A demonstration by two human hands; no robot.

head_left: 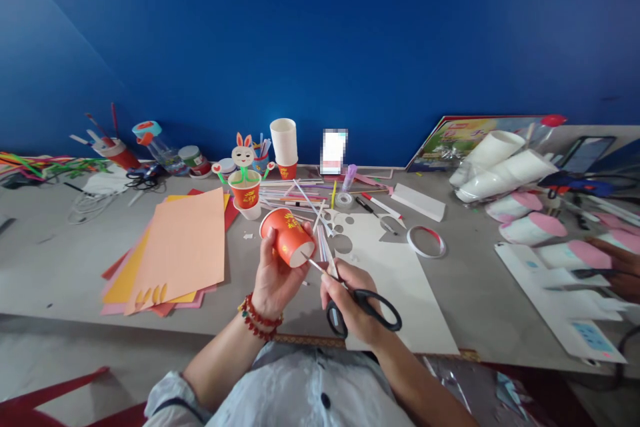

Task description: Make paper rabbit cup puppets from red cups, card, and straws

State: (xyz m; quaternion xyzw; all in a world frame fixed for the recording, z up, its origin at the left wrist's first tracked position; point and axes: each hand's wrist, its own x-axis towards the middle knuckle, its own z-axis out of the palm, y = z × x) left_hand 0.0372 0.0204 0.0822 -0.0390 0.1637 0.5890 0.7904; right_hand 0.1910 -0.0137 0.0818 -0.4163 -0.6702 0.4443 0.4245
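Observation:
An orange-red paper cup [285,235] with yellow print lies tilted in my left hand [274,280], its white base turned toward my right hand. Fingers and thumb wrap round the cup's side. My right hand [356,300] grips black-handled scissors [377,309] near the blades, the handles sticking out below and to the right. The scissor tip touches or nearly touches the cup's base; exact contact is too small to tell. Behind the cup stands another red cup [246,197] with a paper rabbit head [243,155] and green arms.
Stacked coloured paper [187,247] lies left. Cut white card [405,287] is under and right of my right hand. Straws, pens and a tape roll [426,241] lie beyond. At right are wrapped cups [505,173], a power strip [545,300] and another person's hand [617,270].

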